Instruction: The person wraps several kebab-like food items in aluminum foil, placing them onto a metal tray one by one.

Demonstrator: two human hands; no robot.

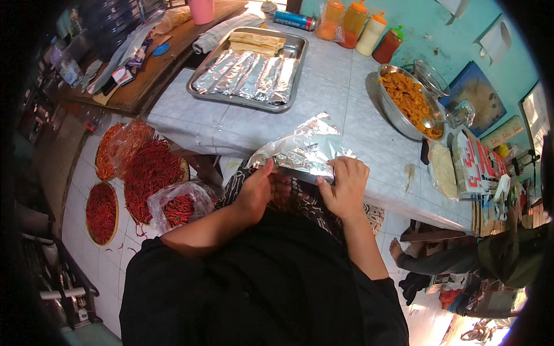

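Right hand (348,180) and left hand (258,189) pinch opposite sides of foil sheet (306,148) along its near edge, apparently to hold it taut.

Turquoise wall (427,40) and white-tiled floor (115,268)

The wall fills the upper right of the frame, with pale paper sheets (494,41) hanging on it. A table with a grey, tile-patterned cover (375,158) spans the centre; a brown wooden table (173,60) stands upper left. Bright light strikes the floor, lower right.
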